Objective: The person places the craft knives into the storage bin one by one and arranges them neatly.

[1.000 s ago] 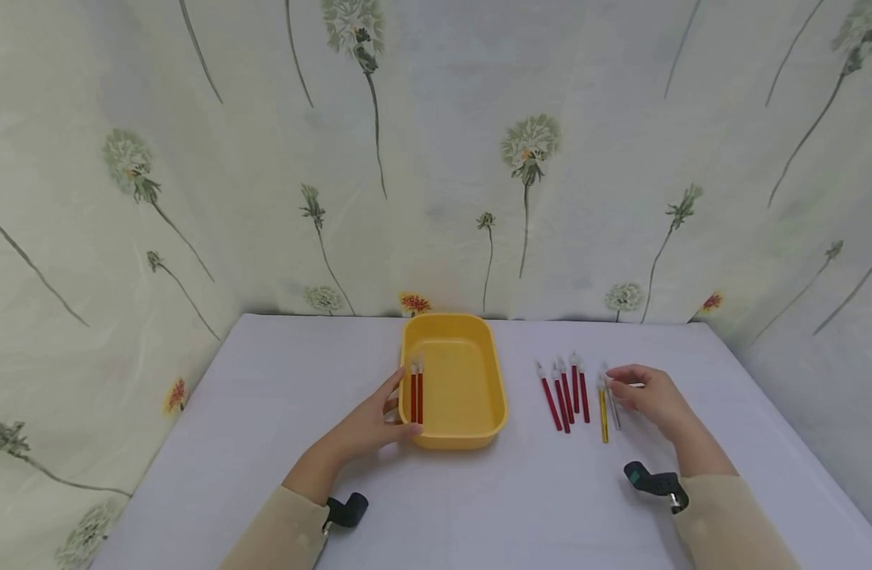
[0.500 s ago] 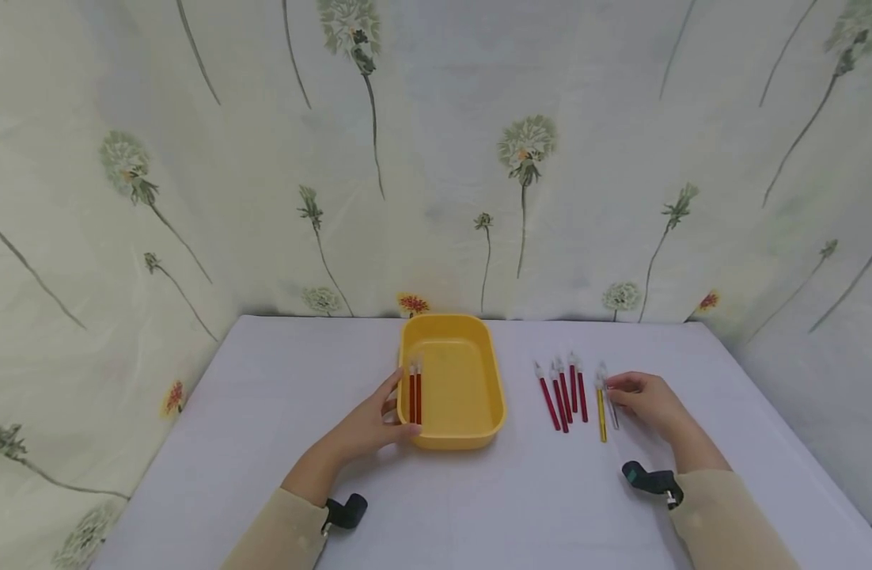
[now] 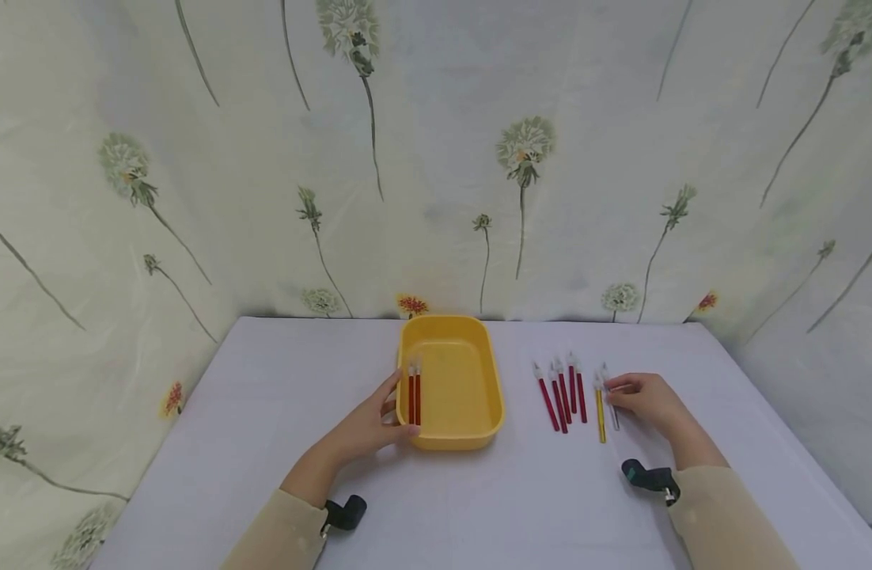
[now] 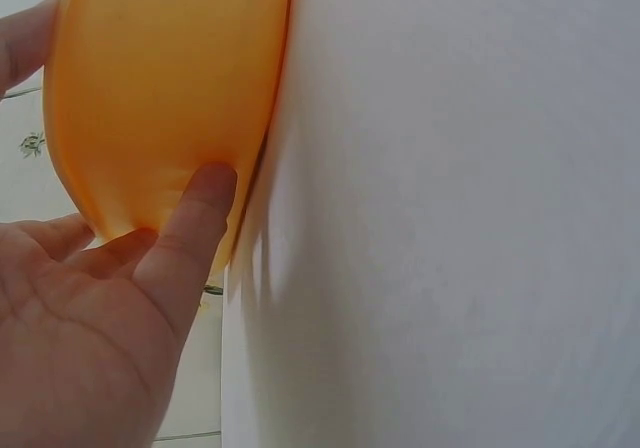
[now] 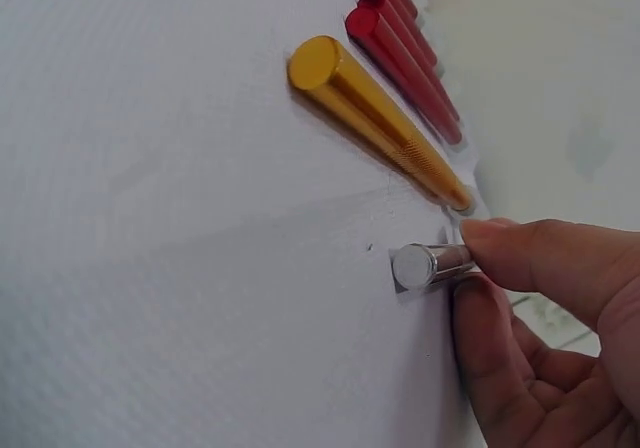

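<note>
In the head view, my left hand [image 3: 368, 427] holds the yellow tray [image 3: 464, 388] at its near left corner. The left wrist view has the fingers against the tray's outer wall [image 4: 170, 78]. My right hand [image 3: 650, 405] pinches a silver craft knife [image 5: 415, 266] between thumb and finger; its handle end is at the tabletop and its upper part is partly hidden by the fingers. Just left of it lies a gold craft knife [image 3: 601, 418]. Several red craft knives [image 3: 547, 405] with clear caps lie further left. Two red craft knives [image 3: 415, 400] lie along the tray's left side.
White cloth covers the table [image 3: 521, 499]. Behind it and at both sides hangs a dandelion-print cloth [image 3: 436, 158]. The tray stands near the table's back edge, with the loose knives to its right.
My right hand has come down slightly, its fingertips shifting lower along the silver craft knife. The left hand and the tray stay in place. The view has shifted very little.
</note>
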Available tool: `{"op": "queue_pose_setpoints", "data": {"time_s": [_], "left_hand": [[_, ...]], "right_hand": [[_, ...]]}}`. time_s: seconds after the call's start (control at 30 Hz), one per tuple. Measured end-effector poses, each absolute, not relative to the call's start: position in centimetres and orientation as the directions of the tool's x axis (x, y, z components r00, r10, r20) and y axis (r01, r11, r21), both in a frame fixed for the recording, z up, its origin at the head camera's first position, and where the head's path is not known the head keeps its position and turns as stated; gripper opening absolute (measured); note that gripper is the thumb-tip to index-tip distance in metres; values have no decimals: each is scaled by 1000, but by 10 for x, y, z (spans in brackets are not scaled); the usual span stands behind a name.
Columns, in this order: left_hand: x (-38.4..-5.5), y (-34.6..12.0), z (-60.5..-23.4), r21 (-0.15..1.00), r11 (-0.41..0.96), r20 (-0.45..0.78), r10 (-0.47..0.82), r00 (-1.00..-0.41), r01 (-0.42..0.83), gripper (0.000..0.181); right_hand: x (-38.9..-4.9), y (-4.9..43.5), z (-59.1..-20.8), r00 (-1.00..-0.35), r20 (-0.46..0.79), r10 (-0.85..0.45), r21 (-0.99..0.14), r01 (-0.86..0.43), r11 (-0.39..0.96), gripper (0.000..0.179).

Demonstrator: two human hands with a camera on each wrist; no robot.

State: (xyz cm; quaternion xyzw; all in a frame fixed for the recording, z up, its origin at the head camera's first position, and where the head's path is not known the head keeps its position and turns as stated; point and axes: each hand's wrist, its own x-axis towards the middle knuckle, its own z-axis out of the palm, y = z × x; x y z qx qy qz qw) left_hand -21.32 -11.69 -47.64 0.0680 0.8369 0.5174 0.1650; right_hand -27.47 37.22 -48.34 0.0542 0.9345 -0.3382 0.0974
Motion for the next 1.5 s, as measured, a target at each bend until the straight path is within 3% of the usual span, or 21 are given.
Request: {"op": "queue_pose_setpoints", "data": {"time_s": [0.47,0.87,1.5], "left_hand": [[-213,-117,-476,891,451,-203,284,-937,-56,108],[-212,-117,-474,886,457,-227,274,-934,-81,108],[-213,-117,-473,895,440,-218,290,-932,-72,108]], "right_hand": [[-278,369,-478,-960,-262,98,-577,237,782,38],[-265,375,-473,-952,-286,112,-704,288,649,50],[-242,319,-422,-984,-174,27,-866,166,472,52]]}}
